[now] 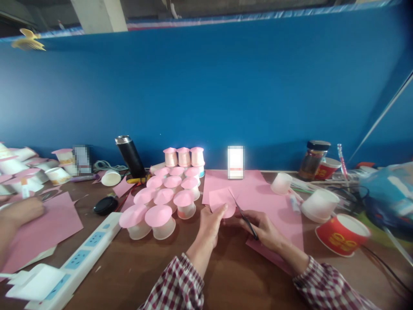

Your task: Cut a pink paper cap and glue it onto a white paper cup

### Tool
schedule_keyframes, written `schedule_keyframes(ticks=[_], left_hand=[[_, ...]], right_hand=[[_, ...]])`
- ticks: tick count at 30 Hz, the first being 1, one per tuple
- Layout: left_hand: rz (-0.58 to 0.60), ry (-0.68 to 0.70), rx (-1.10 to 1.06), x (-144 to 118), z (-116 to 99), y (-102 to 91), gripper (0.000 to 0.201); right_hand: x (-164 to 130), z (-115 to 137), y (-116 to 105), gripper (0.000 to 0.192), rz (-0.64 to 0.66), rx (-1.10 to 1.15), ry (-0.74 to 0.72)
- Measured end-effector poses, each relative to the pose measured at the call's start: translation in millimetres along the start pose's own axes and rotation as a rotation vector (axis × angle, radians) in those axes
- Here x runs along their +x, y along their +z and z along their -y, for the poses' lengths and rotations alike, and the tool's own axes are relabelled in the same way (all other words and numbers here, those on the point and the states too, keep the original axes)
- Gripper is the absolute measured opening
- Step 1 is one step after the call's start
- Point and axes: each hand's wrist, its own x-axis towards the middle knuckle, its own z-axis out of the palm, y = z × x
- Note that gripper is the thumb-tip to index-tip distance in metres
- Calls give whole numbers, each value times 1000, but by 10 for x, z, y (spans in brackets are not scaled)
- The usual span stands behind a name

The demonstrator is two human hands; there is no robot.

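My left hand [210, 224] pinches a small piece of pink paper [222, 200], its lower edge rounded and its upper part still cornered. In my right hand [266, 230] is a pair of dark scissors [247, 218], with the blades pointing up and left at the paper's right edge. Whether the blades are closed on the paper I cannot tell. Beneath and behind my hands lie large pink sheets [277, 206]. Just left of my left hand stand rows of paper cups topped with pink cone lids [184, 199].
A white power strip [82, 254] crosses the table at left, near a round black lid [105, 206] and a black flask [129, 157]. Another person's hand [24, 213] rests on pink paper at far left. Rightward are a red paper cup [342, 234], white cups [320, 204] and a jar [312, 160].
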Motion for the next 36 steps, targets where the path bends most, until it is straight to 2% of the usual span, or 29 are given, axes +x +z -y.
schedule_keyframes(ticks=[6,26,31,36], left_hand=[[-5,-1,4,21,13,-9,31],[-12,-6,-37,33,-4,-18,30],[-49,-1,-32,39,-1,-22,34],[-36,14,-14,47,15,-28,37]], right_hand=[[7,-4,-12,42,2,-27,-52],[13,-59,-4,39,-11,-7,-40],[7,-2,26,37,-7,11,-40],[-10,57,28,38,21,-3,-42]])
